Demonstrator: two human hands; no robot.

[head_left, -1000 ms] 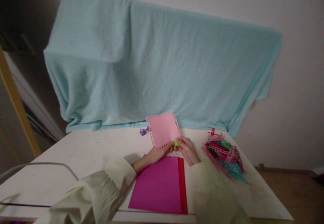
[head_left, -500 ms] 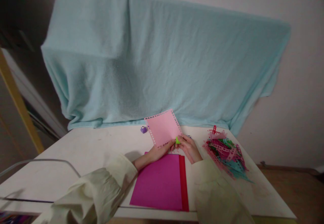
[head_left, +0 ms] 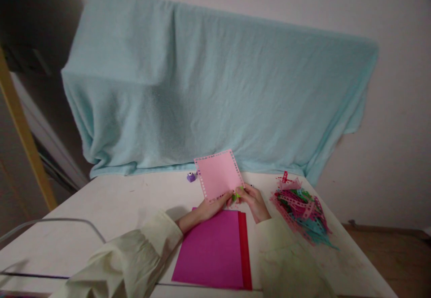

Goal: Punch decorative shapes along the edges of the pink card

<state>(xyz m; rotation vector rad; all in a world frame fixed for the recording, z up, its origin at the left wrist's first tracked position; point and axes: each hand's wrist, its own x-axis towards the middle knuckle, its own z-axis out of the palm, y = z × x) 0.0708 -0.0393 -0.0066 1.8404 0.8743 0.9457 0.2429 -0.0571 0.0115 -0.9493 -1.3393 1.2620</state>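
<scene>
A square of pink paper (head_left: 218,176) is tilted up in front of me, with small shapes punched along its borders. My left hand (head_left: 213,207) is closed on its lower edge, thumb on top. At the lower right corner, my right hand (head_left: 256,203) is closed around a small green craft punch (head_left: 236,194), mostly hidden by the fingers. Behind the paper's left side stands a purple craft punch (head_left: 191,177). Another small dark object shows only partly behind my right hand. Below my hands lies a stack of magenta paper (head_left: 212,248) with red paper (head_left: 244,248) showing at its right.
On the right of the white table (head_left: 134,203) is a heap of punched paper strips (head_left: 303,208) in several colours. A light blue cloth (head_left: 218,82) hangs behind the table. A grey cable (head_left: 67,220) curves over the left side.
My view has tilted up slightly, so everything sits a little lower. Fingers of my right hand have shifted around the green punch at the paper's corner. Both hands keep their hold.
</scene>
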